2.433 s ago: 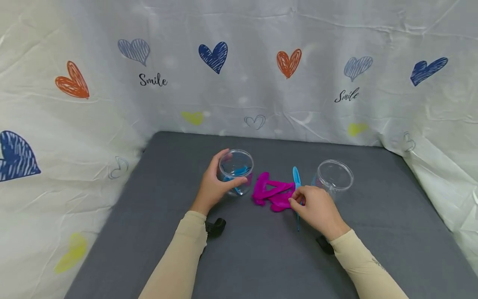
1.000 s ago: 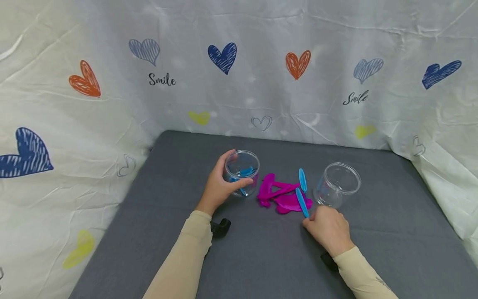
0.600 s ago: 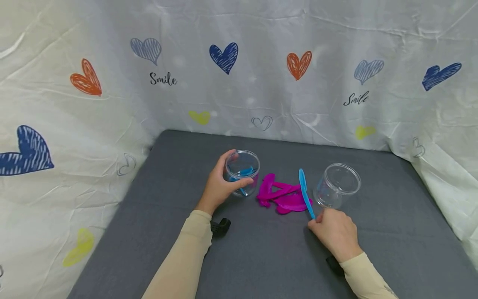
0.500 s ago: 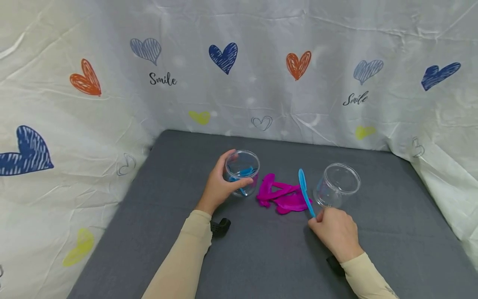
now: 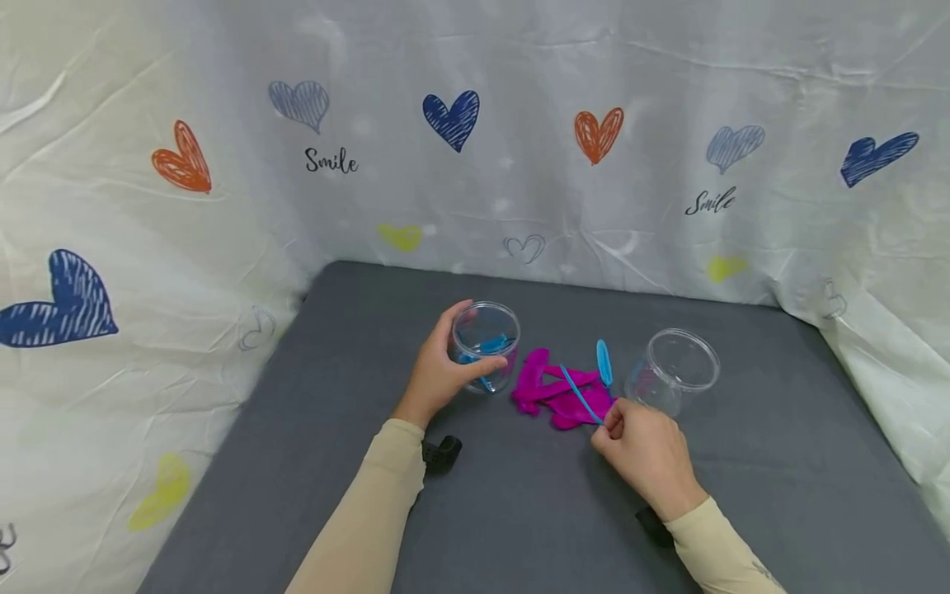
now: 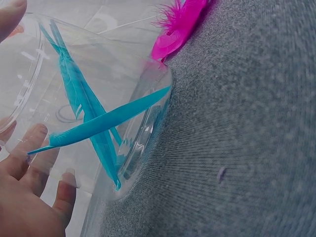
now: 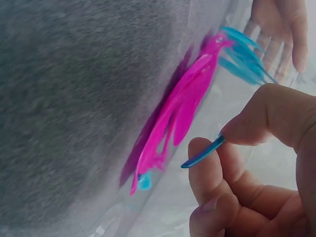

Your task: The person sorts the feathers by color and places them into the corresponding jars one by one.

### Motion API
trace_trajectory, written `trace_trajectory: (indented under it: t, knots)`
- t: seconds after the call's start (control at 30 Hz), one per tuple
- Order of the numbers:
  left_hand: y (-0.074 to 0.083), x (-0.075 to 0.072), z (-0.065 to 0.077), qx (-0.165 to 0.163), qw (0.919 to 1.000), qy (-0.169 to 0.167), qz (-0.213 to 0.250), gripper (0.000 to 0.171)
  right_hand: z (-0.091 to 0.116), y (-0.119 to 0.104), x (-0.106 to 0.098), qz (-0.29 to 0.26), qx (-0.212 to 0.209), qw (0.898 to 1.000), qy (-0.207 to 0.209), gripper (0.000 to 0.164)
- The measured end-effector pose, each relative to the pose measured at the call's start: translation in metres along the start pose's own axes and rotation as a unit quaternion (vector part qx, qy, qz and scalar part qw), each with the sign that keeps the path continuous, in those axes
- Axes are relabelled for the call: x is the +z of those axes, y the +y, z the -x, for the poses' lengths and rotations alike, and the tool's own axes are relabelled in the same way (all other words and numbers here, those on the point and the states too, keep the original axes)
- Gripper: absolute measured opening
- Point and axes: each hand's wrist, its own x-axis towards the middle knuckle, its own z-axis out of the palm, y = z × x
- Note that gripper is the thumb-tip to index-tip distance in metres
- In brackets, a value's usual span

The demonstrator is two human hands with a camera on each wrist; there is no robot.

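Observation:
My left hand (image 5: 432, 375) holds a clear round plastic jar (image 5: 484, 320), thumb on the near side and fingers round the far side. Inside it lie several blue feathers (image 6: 106, 121), crossing each other. Between the thumb and forefinger of my right hand (image 5: 651, 455) a blue feather (image 5: 580, 394) is pinched by its end, its other end slanting up and left over a loose pile of magenta feathers (image 5: 531, 381). A second blue feather (image 5: 604, 361) lies at the right edge of that pile. In the right wrist view the pinched feather (image 7: 203, 151) shows nearly edge-on.
Another clear jar (image 5: 681, 360) stands on the grey table cover (image 5: 519, 511), just beyond my right hand. A white curtain (image 5: 512, 181) printed with hearts hangs behind the table and along its sides.
My right hand has picked up a blue feather and shifted slightly left; the feather has swung from beside the other blue one to over the magenta pile. The left hand keeps its grip.

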Motion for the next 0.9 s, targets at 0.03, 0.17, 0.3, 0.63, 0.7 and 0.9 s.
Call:
trace_trajectory:
  t: [0.03, 0.17, 0.3, 0.63, 0.7, 0.9]
  knots:
    - [0.0, 0.0, -0.001, 0.003, 1.0, -0.001, -0.001, 0.103, -0.001, -0.001, 0.0, -0.001, -0.007, 1.0, 0.003, 0.005]
    - [0.0, 0.002, -0.003, 0.009, 0.9999, -0.002, -0.004, 0.102, -0.006, -0.007, -0.001, 0.001, -0.036, 0.999, 0.008, 0.008]
    - [-0.001, 0.001, -0.002, 0.007, 1.0, 0.0, 0.0, 0.1, -0.015, -0.018, -0.009, 0.002, -0.077, 0.997, 0.01, 0.012]
    - [0.0, 0.002, -0.002, 0.007, 1.0, -0.002, 0.005, 0.101, -0.047, -0.046, -0.049, 0.0, -0.161, 0.987, 0.023, 0.015]
    - [0.0, 0.002, -0.001, 0.008, 1.0, -0.001, 0.004, 0.101, -0.053, -0.05, -0.055, -0.005, -0.167, 0.986, 0.017, 0.015]
    - [-0.002, 0.001, -0.001, 0.011, 0.9999, 0.004, 0.0, 0.104, -0.074, -0.062, -0.062, -0.005, -0.184, 0.983, 0.006, 0.011]
